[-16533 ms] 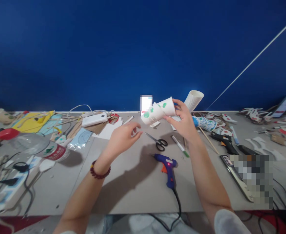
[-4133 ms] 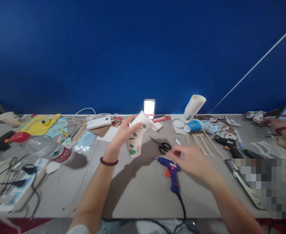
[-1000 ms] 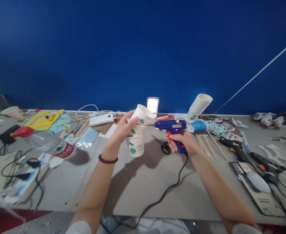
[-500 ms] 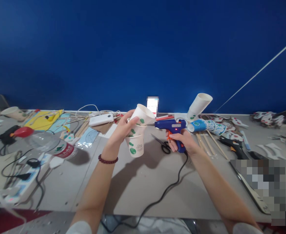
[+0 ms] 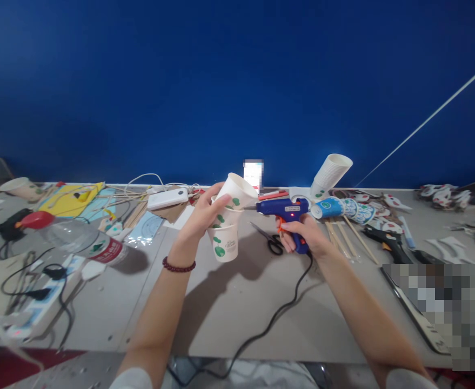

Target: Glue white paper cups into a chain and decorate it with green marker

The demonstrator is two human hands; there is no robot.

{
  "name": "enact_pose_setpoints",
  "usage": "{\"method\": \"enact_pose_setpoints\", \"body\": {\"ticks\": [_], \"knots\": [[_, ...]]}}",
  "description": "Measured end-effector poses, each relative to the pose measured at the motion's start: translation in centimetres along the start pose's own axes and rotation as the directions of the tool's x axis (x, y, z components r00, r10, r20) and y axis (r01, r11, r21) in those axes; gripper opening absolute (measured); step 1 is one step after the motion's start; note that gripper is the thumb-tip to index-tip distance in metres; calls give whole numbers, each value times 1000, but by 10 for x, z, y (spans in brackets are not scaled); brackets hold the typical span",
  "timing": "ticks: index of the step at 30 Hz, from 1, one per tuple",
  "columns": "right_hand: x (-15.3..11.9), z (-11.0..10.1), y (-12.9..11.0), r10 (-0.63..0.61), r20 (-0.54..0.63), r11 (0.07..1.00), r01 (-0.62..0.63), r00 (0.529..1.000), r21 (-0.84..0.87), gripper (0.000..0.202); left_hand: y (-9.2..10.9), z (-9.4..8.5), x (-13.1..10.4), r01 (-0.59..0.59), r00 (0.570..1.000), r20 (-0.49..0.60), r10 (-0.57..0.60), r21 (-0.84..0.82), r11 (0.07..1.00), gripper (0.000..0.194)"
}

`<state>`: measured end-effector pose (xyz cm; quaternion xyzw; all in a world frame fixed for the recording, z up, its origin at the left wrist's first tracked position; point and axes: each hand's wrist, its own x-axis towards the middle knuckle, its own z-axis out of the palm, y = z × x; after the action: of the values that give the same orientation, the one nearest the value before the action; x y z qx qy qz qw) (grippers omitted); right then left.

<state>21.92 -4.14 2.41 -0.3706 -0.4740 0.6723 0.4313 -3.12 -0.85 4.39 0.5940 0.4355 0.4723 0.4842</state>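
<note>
My left hand (image 5: 205,210) is closed around white paper cups with green leaf prints. The uppermost cup (image 5: 239,190) tilts with its mouth to the right. Below it, in line, are a middle cup (image 5: 226,218) and a lower cup (image 5: 226,243); how they are joined is partly hidden by my fingers. In my right hand (image 5: 302,232) is a blue hot glue gun (image 5: 283,207) with an orange trigger and a lit red light. Its nozzle points left, close to the cups' right side; whether it touches them I cannot tell. A black cord (image 5: 269,324) runs from its handle.
Black scissors (image 5: 275,246) lie beneath the glue gun. At the back stand a phone (image 5: 254,173) and a leaning stack of cups (image 5: 329,175). Left are a bottle with a red top (image 5: 83,240) and a power strip (image 5: 45,308). A black glue gun (image 5: 389,243) lies right.
Both hands hold almost the same pose. The lower cup has shifted very slightly left, and the view has moved a touch.
</note>
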Motion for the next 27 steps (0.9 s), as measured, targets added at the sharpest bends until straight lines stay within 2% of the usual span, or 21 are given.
{"method": "enact_pose_setpoints", "body": {"ticks": [17, 27], "knots": [[-4, 3, -4, 7, -20, 999, -7, 1000, -34, 11, 1, 0, -1, 10, 1000, 7, -11, 28, 1000, 55], [0, -2, 2, 3, -2, 1000, -3, 1000, -14, 12, -1, -1, 0, 8, 1000, 16, -9, 27, 1000, 54]]}}
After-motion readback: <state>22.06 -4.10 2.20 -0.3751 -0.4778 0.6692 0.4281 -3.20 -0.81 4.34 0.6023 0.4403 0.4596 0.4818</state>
